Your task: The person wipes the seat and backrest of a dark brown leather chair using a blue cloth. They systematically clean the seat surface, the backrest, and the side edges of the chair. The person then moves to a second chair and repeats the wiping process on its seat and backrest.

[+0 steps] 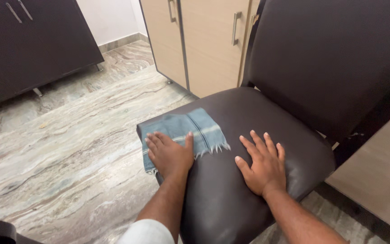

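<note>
A dark brown padded chair seat (253,113) fills the middle of the view, its backrest (330,58) rising at the upper right. A folded blue cloth with a pale stripe and fringed edge (195,129) lies on the seat's left front corner. My left hand (170,153) presses flat on the cloth's near part, fingers spread. My right hand (262,165) rests flat on the bare seat to the right of the cloth, fingers apart, holding nothing.
A beige cabinet with metal handles (204,40) stands behind the chair. A dark cabinet (28,40) is at the upper left. Marbled stone floor (59,149) spreads to the left. A light wooden surface (380,171) lies at the right edge.
</note>
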